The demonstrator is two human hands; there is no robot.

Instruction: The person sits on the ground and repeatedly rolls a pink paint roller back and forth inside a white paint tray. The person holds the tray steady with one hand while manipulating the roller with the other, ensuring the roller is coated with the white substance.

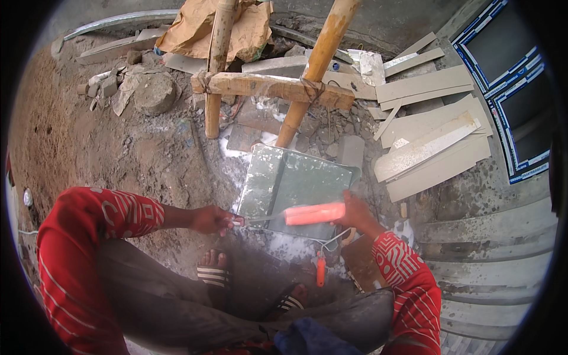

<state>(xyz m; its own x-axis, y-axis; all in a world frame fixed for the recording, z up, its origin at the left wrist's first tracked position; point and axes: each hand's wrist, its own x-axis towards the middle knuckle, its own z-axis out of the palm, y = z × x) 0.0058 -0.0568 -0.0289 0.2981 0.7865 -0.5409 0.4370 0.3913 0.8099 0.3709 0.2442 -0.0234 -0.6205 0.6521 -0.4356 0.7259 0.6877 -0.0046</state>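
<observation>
In my right hand [358, 214] is a bright orange-pink paint roller sleeve [315, 213], held by its right end with the fingers closed. My left hand [212, 220] is closed around the short handle of a thin-bladed tool [255, 219]; its blurred blade points right, toward the sleeve's left end. Whether the blade touches the sleeve I cannot tell. Beneath both lies a worn grey-green paint tray [313, 177] with white marks. A bare roller frame [321, 255] with bent wire and an orange handle rests just below the tray's near edge.
Bamboo poles [296, 118] with a wooden crosspiece [272, 87] stand beyond the tray. Cut boards [432, 154] are piled at right, near dark blue-edged panels [526, 124]. Rubble [151, 92] and brown paper [195, 29] lie at back; corrugated sheets [485, 260] are lower right.
</observation>
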